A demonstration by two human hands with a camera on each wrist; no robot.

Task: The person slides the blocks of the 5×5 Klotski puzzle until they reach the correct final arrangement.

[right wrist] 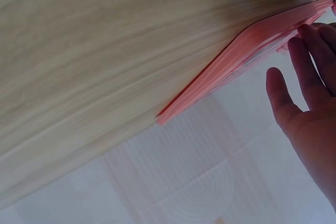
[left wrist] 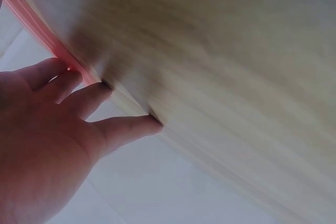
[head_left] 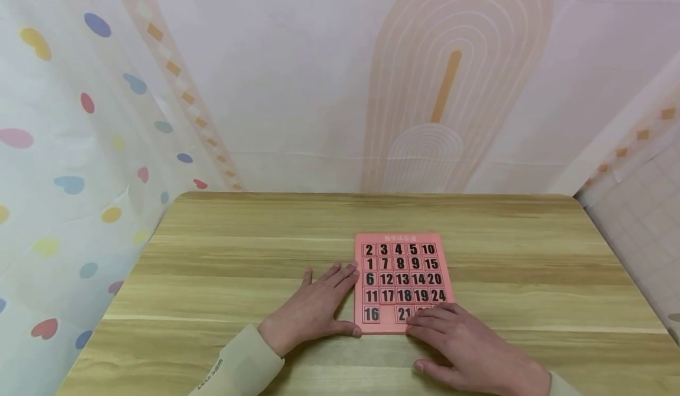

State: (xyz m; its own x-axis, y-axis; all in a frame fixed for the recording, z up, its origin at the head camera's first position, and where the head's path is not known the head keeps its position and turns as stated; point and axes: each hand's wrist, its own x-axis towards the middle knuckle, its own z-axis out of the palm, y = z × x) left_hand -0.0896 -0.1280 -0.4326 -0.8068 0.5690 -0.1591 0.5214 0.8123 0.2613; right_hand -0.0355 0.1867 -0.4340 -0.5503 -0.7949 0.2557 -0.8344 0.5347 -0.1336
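A pink sliding number puzzle [head_left: 401, 327] lies flat on the wooden table, with black-numbered tiles in rows. In its lowest row, a bare pink gap [head_left: 388, 314] shows between tile 16 [head_left: 372, 314] and tile 21 [head_left: 404, 313]. My left hand [head_left: 313, 313] rests against the puzzle's left edge, its fingers spread and its thumb by the lower left corner. Over the lower right part lies my right hand [head_left: 467, 346], its fingertips on the bottom-row tiles beside 21, partly hiding them. The right thumb points left, off the frame. In the right wrist view, the puzzle's pink frame [right wrist: 231, 69] appears edge-on.
The light wooden table [head_left: 255, 236] reaches back to a patterned curtain [head_left: 297, 89]. Another curtain with coloured spots [head_left: 69, 183] hangs along the left side. A pale sleeve [head_left: 241, 360] covers the left forearm.
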